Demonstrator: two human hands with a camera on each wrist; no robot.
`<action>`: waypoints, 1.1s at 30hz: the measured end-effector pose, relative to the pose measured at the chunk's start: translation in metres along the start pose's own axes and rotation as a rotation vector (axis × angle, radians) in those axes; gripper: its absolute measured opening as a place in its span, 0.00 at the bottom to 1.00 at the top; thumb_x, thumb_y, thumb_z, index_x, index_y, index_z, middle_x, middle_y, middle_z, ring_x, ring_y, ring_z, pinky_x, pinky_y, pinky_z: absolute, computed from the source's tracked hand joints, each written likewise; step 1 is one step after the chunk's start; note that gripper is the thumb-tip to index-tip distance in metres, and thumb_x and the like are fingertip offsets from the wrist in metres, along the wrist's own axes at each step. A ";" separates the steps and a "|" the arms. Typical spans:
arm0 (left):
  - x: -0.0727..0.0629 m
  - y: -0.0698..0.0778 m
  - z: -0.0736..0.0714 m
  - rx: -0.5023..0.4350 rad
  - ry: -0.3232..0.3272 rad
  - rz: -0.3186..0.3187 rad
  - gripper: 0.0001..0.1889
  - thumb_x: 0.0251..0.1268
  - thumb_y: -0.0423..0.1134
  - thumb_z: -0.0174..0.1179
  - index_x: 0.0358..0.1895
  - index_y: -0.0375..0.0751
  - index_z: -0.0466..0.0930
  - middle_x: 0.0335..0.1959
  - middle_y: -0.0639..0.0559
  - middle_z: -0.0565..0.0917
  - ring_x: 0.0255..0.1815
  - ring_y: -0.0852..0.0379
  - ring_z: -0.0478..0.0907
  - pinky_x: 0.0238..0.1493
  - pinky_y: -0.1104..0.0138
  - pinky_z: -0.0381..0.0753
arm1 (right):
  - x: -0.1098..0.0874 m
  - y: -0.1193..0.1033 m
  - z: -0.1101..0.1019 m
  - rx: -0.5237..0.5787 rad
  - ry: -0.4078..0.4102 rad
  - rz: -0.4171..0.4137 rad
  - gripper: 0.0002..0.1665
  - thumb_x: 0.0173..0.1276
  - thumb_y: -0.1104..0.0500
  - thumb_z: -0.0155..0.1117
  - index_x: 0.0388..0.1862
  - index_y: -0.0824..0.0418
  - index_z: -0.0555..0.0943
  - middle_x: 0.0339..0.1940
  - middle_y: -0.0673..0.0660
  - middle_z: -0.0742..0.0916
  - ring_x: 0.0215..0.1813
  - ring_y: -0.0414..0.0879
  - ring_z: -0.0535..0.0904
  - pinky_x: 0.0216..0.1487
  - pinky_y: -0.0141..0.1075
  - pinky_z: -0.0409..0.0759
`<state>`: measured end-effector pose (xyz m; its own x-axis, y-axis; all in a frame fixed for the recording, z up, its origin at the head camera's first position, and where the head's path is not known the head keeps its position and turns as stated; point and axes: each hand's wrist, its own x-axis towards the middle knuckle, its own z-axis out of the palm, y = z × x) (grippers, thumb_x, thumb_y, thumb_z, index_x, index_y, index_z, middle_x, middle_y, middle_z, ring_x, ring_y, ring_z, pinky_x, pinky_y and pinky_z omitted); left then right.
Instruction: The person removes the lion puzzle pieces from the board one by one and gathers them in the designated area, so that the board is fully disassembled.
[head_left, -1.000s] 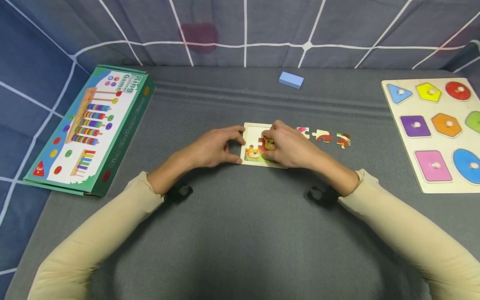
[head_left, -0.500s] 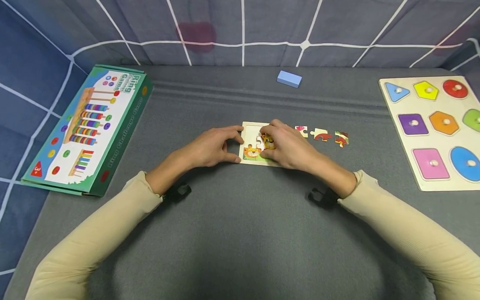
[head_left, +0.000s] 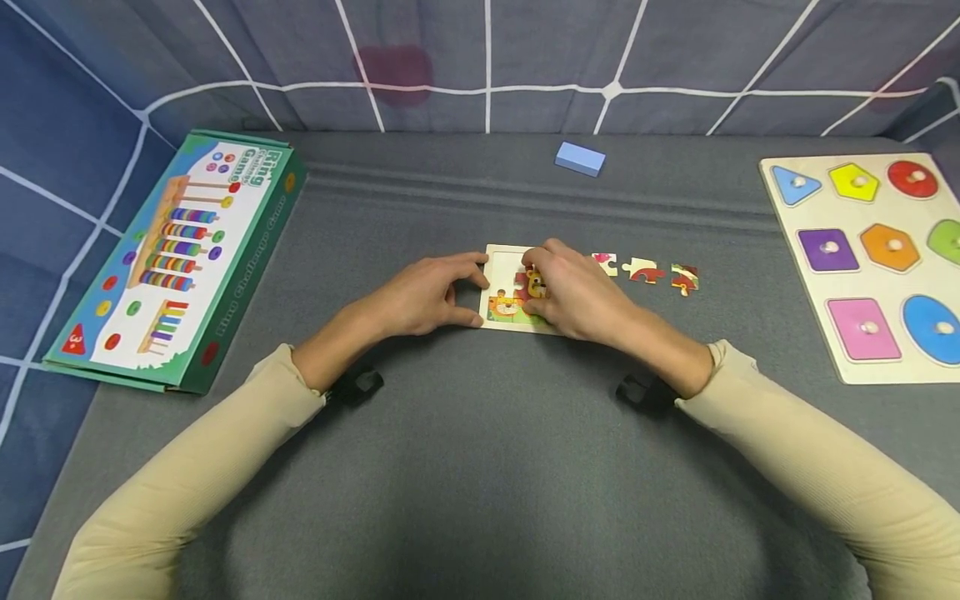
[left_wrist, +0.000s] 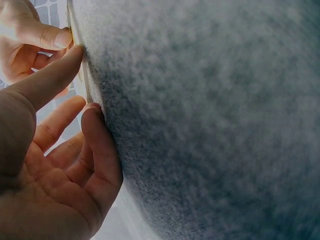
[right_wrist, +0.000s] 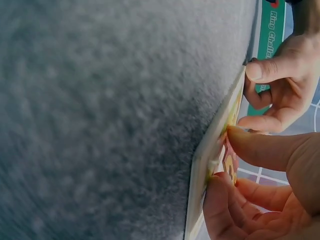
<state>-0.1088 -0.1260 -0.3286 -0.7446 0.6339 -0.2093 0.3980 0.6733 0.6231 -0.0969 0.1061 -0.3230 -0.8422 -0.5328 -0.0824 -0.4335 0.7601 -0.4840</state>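
A pale wooden jigsaw board (head_left: 505, 257) lies in the middle of the table. In its lower left corner sits a jigsaw piece with an orange animal face (head_left: 504, 307). My right hand (head_left: 585, 292) pinches a red jigsaw piece with a yellow bear face (head_left: 536, 284) between thumb and fingers, close over the board beside that corner piece. The right wrist view shows this bear piece (right_wrist: 230, 162) tilted against the board. My left hand (head_left: 420, 296) rests thumb and fingertips along the board's left edge. The right hand hides the board's right part.
Three loose jigsaw pieces (head_left: 642, 271) lie in a row right of the board. A blue block (head_left: 580, 158) stands farther back. At the left is a green game box (head_left: 217, 267); at the right, a wooden shape board with knobs (head_left: 847, 283).
The bear piece tips slightly away from the corner piece half a second ago, then lies closer beside it now. Both hands stay almost in place.
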 end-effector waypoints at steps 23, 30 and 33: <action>-0.002 0.000 -0.001 -0.015 -0.001 -0.016 0.22 0.58 0.40 0.73 0.55 0.39 0.80 0.73 0.47 0.66 0.26 0.60 0.75 0.34 0.64 0.74 | -0.003 0.002 0.001 0.018 -0.031 -0.033 0.25 0.63 0.66 0.67 0.60 0.63 0.78 0.45 0.61 0.77 0.40 0.53 0.73 0.40 0.46 0.71; 0.000 -0.001 0.000 -0.011 0.003 -0.011 0.21 0.58 0.41 0.73 0.54 0.41 0.81 0.73 0.48 0.66 0.27 0.60 0.75 0.35 0.64 0.73 | -0.002 0.003 -0.002 0.022 -0.052 -0.020 0.25 0.61 0.72 0.59 0.60 0.65 0.78 0.43 0.61 0.77 0.39 0.53 0.72 0.39 0.45 0.70; 0.000 0.000 0.000 -0.004 0.002 -0.015 0.21 0.58 0.41 0.73 0.54 0.41 0.81 0.73 0.48 0.66 0.27 0.60 0.76 0.34 0.64 0.74 | -0.002 0.003 -0.003 0.008 -0.065 -0.029 0.24 0.63 0.72 0.58 0.60 0.66 0.78 0.44 0.61 0.77 0.40 0.53 0.72 0.39 0.45 0.70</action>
<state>-0.1089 -0.1259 -0.3290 -0.7517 0.6226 -0.2174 0.3845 0.6816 0.6226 -0.0975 0.1108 -0.3216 -0.8066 -0.5777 -0.1249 -0.4544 0.7411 -0.4942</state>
